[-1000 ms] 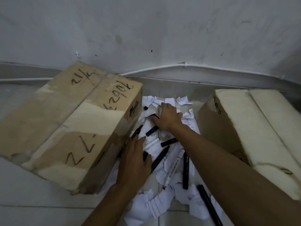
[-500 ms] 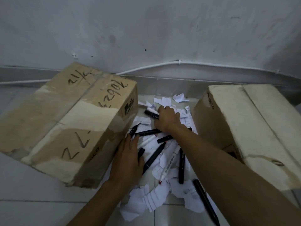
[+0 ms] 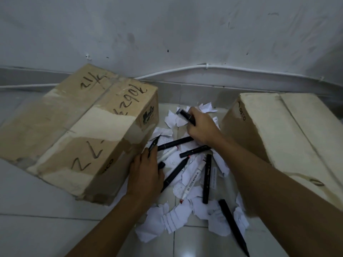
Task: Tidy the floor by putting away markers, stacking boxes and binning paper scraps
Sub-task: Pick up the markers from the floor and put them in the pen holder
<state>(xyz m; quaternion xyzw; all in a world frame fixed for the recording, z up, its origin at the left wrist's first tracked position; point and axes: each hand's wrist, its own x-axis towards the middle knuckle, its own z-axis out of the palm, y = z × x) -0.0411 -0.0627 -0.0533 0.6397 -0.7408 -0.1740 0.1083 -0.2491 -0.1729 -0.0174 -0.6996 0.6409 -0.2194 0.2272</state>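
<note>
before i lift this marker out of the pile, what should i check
1. Right hand grips the black marker: ok.
2. Left hand free: cannot tell, a thin marker lies at its fingertips.
3. Loose markers gathered: not ok, several lie on the paper scraps.
4. Marker container in view: not ok, none shows.
5. Boxes stacked: not ok, left box and right box sit apart.

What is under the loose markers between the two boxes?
Torn white paper scraps lie under the markers, spread over the tiled floor. Whether more markers sit beneath the scraps or the left hand cannot be seen.
</note>
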